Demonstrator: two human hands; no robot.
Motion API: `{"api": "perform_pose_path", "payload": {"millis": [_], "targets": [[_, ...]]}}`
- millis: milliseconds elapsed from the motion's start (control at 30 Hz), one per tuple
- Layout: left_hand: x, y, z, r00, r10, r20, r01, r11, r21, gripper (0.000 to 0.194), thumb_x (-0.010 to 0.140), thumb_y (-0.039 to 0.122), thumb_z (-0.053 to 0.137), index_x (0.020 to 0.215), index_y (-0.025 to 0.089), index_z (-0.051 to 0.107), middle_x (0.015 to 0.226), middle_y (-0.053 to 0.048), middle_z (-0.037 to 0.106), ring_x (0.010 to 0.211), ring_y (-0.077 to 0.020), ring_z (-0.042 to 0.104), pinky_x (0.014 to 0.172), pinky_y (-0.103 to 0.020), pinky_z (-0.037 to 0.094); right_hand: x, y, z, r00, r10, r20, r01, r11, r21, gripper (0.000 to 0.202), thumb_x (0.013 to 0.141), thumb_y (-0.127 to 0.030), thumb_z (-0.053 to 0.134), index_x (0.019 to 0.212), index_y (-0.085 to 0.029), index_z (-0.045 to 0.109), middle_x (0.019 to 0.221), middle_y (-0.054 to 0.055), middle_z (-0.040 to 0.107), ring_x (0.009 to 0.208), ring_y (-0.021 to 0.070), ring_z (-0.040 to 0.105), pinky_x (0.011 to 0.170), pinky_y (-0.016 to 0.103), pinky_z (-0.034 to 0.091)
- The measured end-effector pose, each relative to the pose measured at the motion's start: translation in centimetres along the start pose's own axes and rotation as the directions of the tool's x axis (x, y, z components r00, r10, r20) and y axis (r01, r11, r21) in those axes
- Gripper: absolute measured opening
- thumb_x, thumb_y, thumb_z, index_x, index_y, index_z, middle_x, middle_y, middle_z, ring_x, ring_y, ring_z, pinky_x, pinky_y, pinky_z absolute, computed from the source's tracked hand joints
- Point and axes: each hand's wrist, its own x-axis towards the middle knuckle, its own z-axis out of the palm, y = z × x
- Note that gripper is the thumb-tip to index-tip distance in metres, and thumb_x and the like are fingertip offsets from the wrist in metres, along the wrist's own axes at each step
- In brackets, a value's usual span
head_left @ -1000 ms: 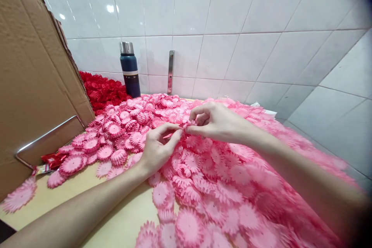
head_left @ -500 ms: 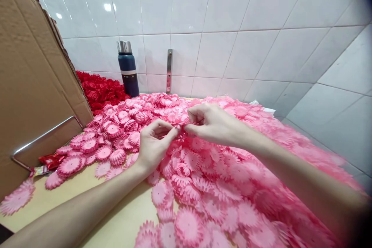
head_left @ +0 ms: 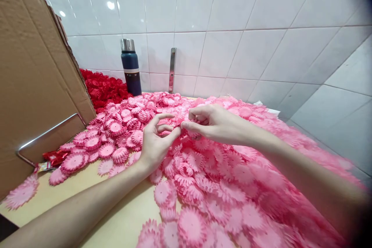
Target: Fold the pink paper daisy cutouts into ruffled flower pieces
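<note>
Above a heap of pink scalloped fabric flower layers (head_left: 212,166), my two hands meet at the thumbs. My right hand (head_left: 215,124) is closed, its thumb and curled fingers pinching a pink flower layer (head_left: 192,123) that is mostly covered by them. My left hand (head_left: 158,139) curves in from the other side. Its index finger is lifted, while thumb and middle finger come together at the edge of the same pink piece. Exactly how the left fingertips grip is hard to make out. Many loose layers have a small hole in the middle.
A dark blue bottle (head_left: 130,68) stands at the back beside a red petal pile (head_left: 104,89). On the left rises a cardboard box (head_left: 37,85) with a metal wire bar (head_left: 49,133) before it. A red wrapper (head_left: 55,157) lies nearby. White tiles (head_left: 192,7) form the wall behind.
My left index finger has lifted away from its thumb. The right hand's fingers have tucked further round the pink piece. The whole view has shifted slightly.
</note>
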Motion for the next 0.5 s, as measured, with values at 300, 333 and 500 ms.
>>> {"api": "perform_pose_path", "payload": {"millis": [300, 333, 500], "targets": [[-0.5, -0.4, 0.8, 0.970, -0.231, 0.081, 0.245, 0.904, -0.352, 0.015, 0.068, 0.020, 0.079, 0.075, 0.013, 0.069, 0.075, -0.001, 0.071, 0.067, -0.0146, 0.070, 0.066, -0.028, 0.062, 0.0, -0.4, 0.0, 0.996, 0.003, 0.091, -0.005, 1.000, 0.013, 0.028, 0.091, -0.026, 0.051, 0.065, -0.020, 0.041, 0.065, 0.000, 0.059, 0.056, 0.0118, 0.050, 0.051, 0.027, 0.035], [-0.5, -0.5, 0.8, 0.968, -0.233, 0.093, 0.251, 0.899, -0.360, 0.016, 0.068, 0.020, 0.079, 0.075, 0.012, 0.068, 0.075, -0.001, 0.071, 0.066, -0.0143, 0.070, 0.065, -0.027, 0.062, 0.1, -0.2, -0.2, 0.993, 0.001, 0.120, -0.009, 0.998, 0.064, 0.028, 0.091, -0.027, 0.052, 0.066, -0.020, 0.041, 0.066, 0.000, 0.059, 0.057, 0.0122, 0.052, 0.051, 0.026, 0.035], [0.5, -0.8, 0.3, 0.945, -0.325, 0.039, 0.307, 0.839, -0.450, 0.011, 0.073, 0.009, 0.074, 0.072, 0.011, 0.064, 0.074, -0.002, 0.069, 0.066, -0.0128, 0.070, 0.071, -0.027, 0.062, -0.2, 0.4, -1.4, 0.980, -0.004, 0.197, -0.052, 0.960, 0.275, 0.031, 0.088, -0.036, 0.059, 0.068, -0.021, 0.041, 0.074, 0.002, 0.060, 0.075, 0.0172, 0.061, 0.059, 0.028, 0.041]]}}
